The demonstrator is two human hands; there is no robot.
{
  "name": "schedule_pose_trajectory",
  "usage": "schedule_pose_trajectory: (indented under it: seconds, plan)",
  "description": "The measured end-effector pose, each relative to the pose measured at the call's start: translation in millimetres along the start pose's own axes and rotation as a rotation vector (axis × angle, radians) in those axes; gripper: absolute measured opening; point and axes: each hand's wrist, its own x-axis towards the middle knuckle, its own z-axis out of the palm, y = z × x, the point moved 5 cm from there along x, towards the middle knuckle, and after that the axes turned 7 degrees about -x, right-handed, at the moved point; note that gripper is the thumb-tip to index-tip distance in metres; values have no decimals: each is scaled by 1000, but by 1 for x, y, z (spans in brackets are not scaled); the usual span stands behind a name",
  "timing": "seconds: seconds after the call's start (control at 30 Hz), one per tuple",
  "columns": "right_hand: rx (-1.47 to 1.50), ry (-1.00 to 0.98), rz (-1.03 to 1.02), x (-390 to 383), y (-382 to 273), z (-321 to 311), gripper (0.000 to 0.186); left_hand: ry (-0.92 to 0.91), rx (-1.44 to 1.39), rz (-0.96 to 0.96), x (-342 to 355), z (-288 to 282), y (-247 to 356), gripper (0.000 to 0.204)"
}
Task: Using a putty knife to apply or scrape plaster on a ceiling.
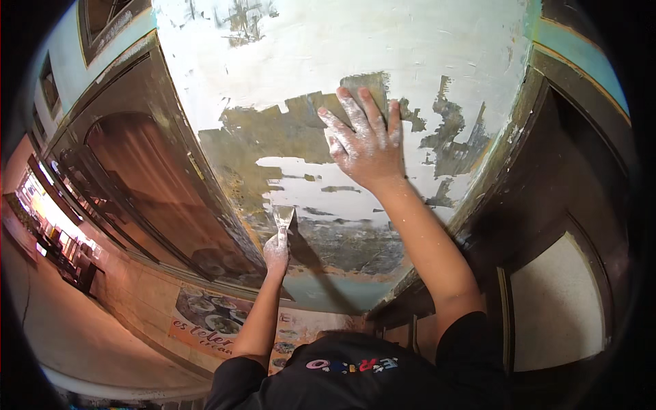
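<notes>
My right hand (364, 140), dusted with white, is spread against the patchy wall (465, 48), fingertips over a grey-olive area with white filler around it. Whether anything lies beneath the palm is hard to see. Lower and to the left, my left hand (277, 253) grips a putty knife (284, 216) upright by its handle, its blade at the lower part of the wall, where a long shadow falls to the right. White residue coats the knife and my fingers. The wall has white filler above and bare, scraped grey and olive patches below.
A brown-framed door or window with a reddish panel (137, 171) flanks the wall on the left. Dark panelled woodwork (547, 171) stands on the right. A printed banner (205, 321) is low at the left, and a bright passage with furniture (65, 246) lies at the far left.
</notes>
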Motion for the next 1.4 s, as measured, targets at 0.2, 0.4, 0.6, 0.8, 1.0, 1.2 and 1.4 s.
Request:
schedule_pose_trajectory:
  seconds: [0.2, 0.4, 0.6, 0.8, 1.0, 1.2, 1.4]
  plan:
    - [-71, -60, 96, 4, 28, -14, 47, 33, -18, 248, 15, 3, 91, 48]
    - [-74, 26, 75, 2, 14, -9, 43, 176, 72, 193, 1, 11, 13, 53]
    - [-93, 15, 97, -4, 24, -6, 42, -13, -146, 133, 23, 13, 143, 50]
    - [-108, 6, 77, -7, 18, -3, 44, -27, -201, 5, -5, 31, 67, 55]
    - [-94, -4, 80, -8, 18, -5, 43, -99, -216, 174, 25, 19, 157, 54]
    - [-89, 16, 52, -17, 16, 1, 43, -35, -213, 42, -7, 27, 68, 53]
    - [-66, -14, 57, -14, 12, -1, 44, -15, -175, 321, 37, 8, 132, 56]
